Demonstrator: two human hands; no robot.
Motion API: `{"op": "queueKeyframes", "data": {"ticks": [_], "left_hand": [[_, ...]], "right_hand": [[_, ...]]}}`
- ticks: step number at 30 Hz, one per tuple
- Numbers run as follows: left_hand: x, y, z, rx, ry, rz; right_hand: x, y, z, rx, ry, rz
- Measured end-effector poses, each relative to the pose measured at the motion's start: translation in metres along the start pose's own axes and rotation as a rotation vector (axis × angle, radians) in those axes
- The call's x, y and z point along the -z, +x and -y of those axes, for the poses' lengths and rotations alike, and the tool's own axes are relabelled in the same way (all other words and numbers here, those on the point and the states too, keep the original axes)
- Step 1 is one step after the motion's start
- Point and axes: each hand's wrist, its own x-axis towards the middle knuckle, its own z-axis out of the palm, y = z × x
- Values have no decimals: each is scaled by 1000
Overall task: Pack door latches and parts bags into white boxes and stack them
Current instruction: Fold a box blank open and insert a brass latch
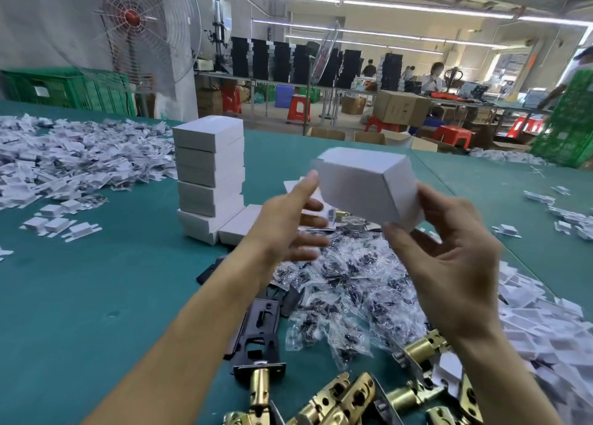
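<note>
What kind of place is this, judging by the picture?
Most likely a factory packing floor for door hardware: brass door latches lie heaped on a green table, the right hand holds a white box near a stack of boxes, and other workers are seen behind.

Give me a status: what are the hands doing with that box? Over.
Right hand grips box, held above table. Left hand open, thumb on its left edge. Stack stands left; nothing in the way.
</note>
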Motion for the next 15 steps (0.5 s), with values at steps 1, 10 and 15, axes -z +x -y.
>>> {"op": "queueKeyframes", "data": {"ticks": [1,10,15], "left_hand": [[0,-1,-1,123,-80,144],[-4,-1,1,154,-563,335],[13,7,0,-74,-335,-136]], "right_hand": [[-2,-2,0,48,-11,38],[-20,-15,-6,185,-260,411],[-21,-22,-13,-59,-491,674]]}}
